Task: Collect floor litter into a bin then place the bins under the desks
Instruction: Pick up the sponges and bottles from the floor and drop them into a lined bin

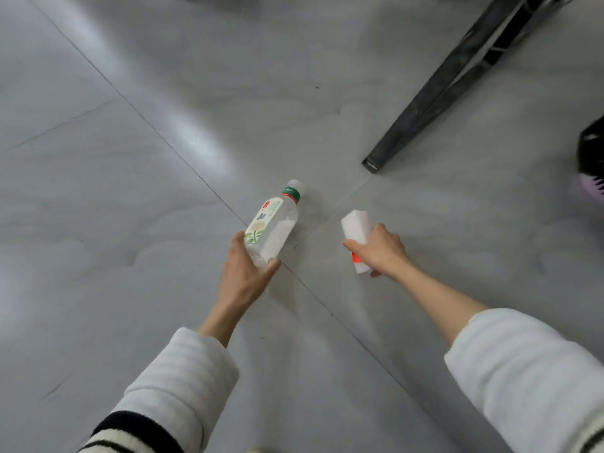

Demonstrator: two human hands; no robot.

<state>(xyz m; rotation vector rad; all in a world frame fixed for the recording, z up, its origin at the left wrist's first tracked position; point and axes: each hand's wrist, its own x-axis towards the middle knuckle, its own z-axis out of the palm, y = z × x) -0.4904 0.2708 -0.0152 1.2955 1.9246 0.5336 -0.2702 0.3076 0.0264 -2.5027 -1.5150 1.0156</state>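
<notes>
Cut off at the frame's right edge, right of the desk leg [457, 76]: a black object [593, 142] and under it something purple with comb-like teeth [593, 188]; both blurred, can't tell what they are. Desk leg is dark metal, slants from the top edge down to its foot on the floor [98, 223]; the desk top itself is out of frame.

Left hand [245, 273], below-left of the desk leg foot, grips a clear plastic bottle [273, 223] by its base end, thumb and fingers curled round it. The fingers on the far side of the bottle are mostly hidden. Bottle tilts neck away from the person, white cap, green neck band, pale printed label; label text unreadable. Contents hard to judge, looks empty or nearly so.

Right hand [380, 250], below the desk leg foot, holds a small white carton [356, 237] with an orange-red patch, fingers wrapped round its middle; fingertips hidden under the carton. Both ends stick out of the grip. Can't tell whether it holds anything.

Both items held above the grey tiled floor, apart from each other. White sleeves [183, 380], dark stripes at the cuffs, bottom edge.
</notes>
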